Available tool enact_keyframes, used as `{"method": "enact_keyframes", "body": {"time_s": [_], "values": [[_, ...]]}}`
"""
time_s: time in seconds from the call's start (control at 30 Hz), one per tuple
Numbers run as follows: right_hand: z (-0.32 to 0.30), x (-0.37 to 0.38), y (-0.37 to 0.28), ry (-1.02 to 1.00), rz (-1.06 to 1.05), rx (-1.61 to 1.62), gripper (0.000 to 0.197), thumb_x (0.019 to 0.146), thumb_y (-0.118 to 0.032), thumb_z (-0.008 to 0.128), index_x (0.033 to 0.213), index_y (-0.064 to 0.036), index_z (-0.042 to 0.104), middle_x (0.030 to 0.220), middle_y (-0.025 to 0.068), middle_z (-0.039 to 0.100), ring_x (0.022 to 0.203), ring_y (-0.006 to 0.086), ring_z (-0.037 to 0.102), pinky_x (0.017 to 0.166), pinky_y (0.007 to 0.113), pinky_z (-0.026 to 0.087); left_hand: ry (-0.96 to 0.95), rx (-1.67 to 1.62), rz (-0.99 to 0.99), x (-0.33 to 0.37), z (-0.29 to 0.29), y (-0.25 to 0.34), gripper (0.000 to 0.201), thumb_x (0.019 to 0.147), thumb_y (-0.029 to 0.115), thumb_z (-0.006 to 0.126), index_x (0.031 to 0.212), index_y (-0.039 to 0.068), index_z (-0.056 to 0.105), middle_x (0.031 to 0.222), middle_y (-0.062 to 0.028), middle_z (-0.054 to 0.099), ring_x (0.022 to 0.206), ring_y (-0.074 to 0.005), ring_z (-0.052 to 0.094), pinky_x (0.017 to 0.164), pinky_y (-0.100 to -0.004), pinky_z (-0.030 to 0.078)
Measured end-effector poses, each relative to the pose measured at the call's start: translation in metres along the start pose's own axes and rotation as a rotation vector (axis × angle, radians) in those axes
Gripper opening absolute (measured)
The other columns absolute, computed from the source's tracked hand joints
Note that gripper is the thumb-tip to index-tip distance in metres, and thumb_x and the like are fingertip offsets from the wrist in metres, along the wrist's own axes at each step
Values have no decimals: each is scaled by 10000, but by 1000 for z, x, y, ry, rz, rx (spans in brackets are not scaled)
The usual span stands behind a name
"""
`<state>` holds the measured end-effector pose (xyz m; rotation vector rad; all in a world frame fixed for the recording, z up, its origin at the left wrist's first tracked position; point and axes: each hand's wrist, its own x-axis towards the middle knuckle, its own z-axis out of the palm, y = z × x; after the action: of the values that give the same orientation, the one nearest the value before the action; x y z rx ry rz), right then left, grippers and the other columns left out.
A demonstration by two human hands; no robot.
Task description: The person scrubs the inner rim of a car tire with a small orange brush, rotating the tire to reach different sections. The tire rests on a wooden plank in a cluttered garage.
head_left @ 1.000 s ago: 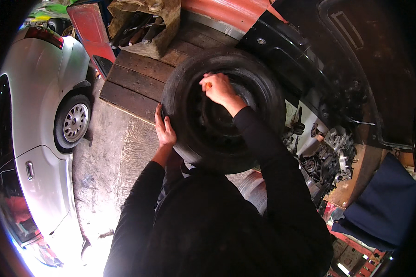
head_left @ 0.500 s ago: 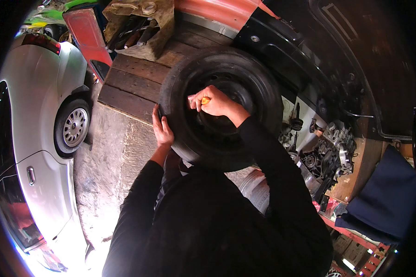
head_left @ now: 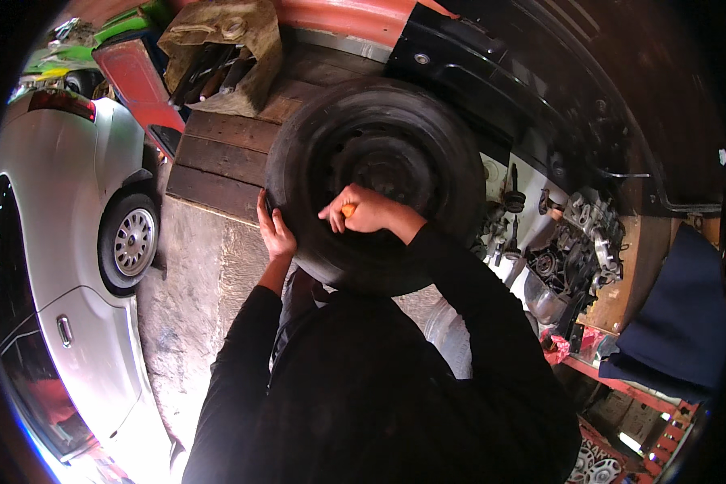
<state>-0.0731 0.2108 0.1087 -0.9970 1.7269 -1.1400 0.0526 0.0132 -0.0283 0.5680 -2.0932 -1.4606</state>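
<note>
A black car tyre (head_left: 289,173) on a dark steel wheel (head_left: 383,161) lies on the wooden boards in front of me. My right hand (head_left: 363,211) is closed round an orange handle (head_left: 348,210), whose end pokes out of the fist. What that tool's working end looks like is hidden below the hand. The fist is over the near left part of the wheel, where rim and tyre meet. At the tyre's left side rests my left hand (head_left: 277,234), fingers stretched out and palm against the sidewall.
A cut-open container (head_left: 262,73) of tools stands on the boards (head_left: 218,165) at the far left. Left of me is a silver car (head_left: 97,323). Engine parts (head_left: 577,250) and dark blue cloth (head_left: 669,315) lie to the right, below a black panel (head_left: 492,81).
My right hand has moved nearer to me along the rim, still round the orange handle. My left hand keeps its place on the tyre. The view has shifted slightly.
</note>
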Motion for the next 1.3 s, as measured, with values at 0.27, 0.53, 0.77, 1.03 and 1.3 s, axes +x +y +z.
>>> {"method": "enact_keyframes", "body": {"time_s": [0.27,0.53,0.77,1.03,1.3], "values": [[-3,-61,2,36,142,75,162,822,32,639,882,-16,781,929,141,779,1121,281,708,1009,384,531,17,-5,15,1,0,-10,518,1035,178,410,1522,1,403,1527,-241,461,1435,-404,422,1199,-455,308],[-5,-49,-24,90,323,-366,250,938,-262,695,1076,-75,786,1029,185,755,969,379,712,881,419,546,-3,-24,22,4,-1,-15,533,1038,207,405,1527,-5,392,1536,-240,448,1441,-390,410,1202,-443,296],[2,-79,-2,82,156,-317,236,932,-198,700,1123,-82,777,1068,171,756,994,356,715,906,412,544,-7,-4,13,3,-1,-16,534,1046,234,388,1526,1,392,1525,-246,456,1426,-397,426,1189,-452,311],[-34,-112,-22,49,154,-322,246,924,-171,717,1143,-72,766,1067,148,764,984,319,734,866,390,560,-11,-42,4,4,-3,-21,535,1051,246,389,1527,2,391,1525,-248,459,1429,-383,425,1200,-441,294],[-40,-129,16,-45,235,-325,237,893,-154,736,1113,-79,782,1021,137,776,924,287,744,854,365,565,-10,-93,24,6,-1,-28,517,1050,199,387,1515,-28,396,1524,-239,459,1428,-355,423,1204,-423,283]]}}
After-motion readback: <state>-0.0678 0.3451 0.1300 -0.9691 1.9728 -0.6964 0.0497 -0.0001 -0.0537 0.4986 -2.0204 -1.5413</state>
